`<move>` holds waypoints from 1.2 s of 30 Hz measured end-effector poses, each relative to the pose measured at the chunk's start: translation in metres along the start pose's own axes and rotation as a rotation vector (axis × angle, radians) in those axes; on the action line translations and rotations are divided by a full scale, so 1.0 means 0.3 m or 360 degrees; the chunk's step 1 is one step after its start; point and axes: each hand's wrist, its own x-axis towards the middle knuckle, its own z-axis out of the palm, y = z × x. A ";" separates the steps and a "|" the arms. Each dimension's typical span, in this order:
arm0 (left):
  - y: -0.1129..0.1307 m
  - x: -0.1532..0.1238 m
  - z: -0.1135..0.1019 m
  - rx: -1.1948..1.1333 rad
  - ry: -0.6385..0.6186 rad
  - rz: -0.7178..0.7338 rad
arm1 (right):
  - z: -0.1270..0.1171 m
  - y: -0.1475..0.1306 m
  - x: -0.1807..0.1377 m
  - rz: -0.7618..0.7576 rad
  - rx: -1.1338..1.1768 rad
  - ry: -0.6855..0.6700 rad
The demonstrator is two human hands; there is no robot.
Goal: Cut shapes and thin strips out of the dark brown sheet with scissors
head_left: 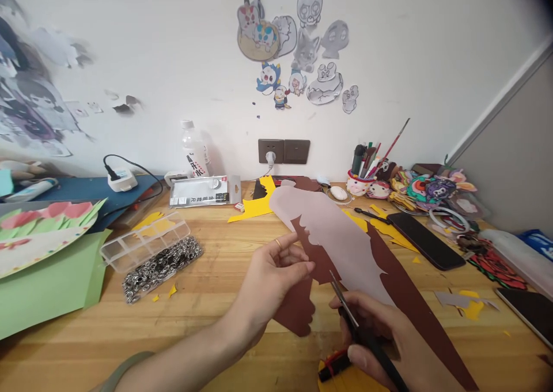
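Observation:
My left hand (276,274) pinches a piece of brown paper (317,259) with jagged cut edges between thumb and fingers. In my right hand (380,337) is a pair of black-handled scissors (345,305), its tips right at the lower edge of that paper. Another brown paper piece with a scalloped edge (298,311) shows below my left hand; whether it joins the held piece I cannot tell. Behind the hands lies a pale lilac sheet (341,230), partly over a larger brown sheet (415,288).
Left stand a clear compartment box of metal rings (162,268) and green paper (56,282). A bottle (194,150) and a packaged ruler (203,191) are at the back. Right are a pen cup (359,181), a black phone (425,239) and yellow scraps (470,305). A black-red object (334,366) lies in front.

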 end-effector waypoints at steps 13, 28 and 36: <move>0.006 -0.017 0.013 -0.0032 -0.0068 -0.0089 | -0.006 -0.022 -0.006 0.0028 0.0157 -0.0054; 0.027 -0.030 0.018 0.0003 -0.0001 0.0010 | -0.018 -0.001 0.005 0.0063 0.0407 0.0213; -0.024 -0.063 0.047 0.0261 -0.0241 -0.0320 | 0.003 -0.012 0.017 0.0162 0.0567 0.0811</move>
